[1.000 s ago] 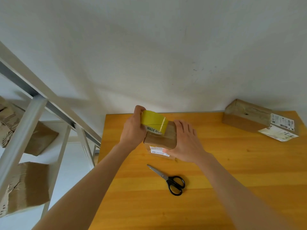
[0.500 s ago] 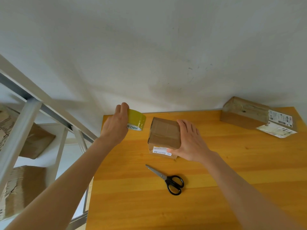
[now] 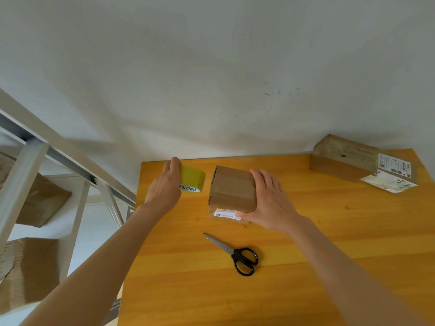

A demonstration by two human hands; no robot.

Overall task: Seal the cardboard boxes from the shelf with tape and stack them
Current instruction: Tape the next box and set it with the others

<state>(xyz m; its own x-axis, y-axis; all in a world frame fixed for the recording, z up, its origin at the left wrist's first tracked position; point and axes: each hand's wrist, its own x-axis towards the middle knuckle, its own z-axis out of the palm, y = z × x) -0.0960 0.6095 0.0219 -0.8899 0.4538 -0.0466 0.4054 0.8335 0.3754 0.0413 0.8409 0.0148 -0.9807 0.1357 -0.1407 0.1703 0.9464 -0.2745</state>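
Two cardboard boxes sit on the wooden bench (image 3: 329, 243): a small box (image 3: 231, 189) at the centre of the frame and a longer box (image 3: 341, 161) at the upper right, against the wall, carrying white printed labels (image 3: 394, 165) at its right end. One roll of yellow-green tape (image 3: 193, 178) stands just left of the small box, near the bench's back left corner, apart from the box. One pair of scissors (image 3: 235, 252) with black handles lies below the small box, blades closed and pointing to the upper left, between the two forearms.

The left grip (image 3: 164, 187) is closed on the tape, fingers curled over the top of the roll and covering its left half. The right grip (image 3: 270, 203) lies flat against the small box, fingers straight along its right top edge, thumb against the front face beside a white label (image 3: 226, 214). The small box's flaps are down, with a band of brown tape across the top.

At the left of the frame a white metal shelf (image 3: 23, 165) holds two more cardboard boxes in plain view, one (image 3: 40, 201) on a level above the other (image 3: 26, 274); its slanted rails partly block them.
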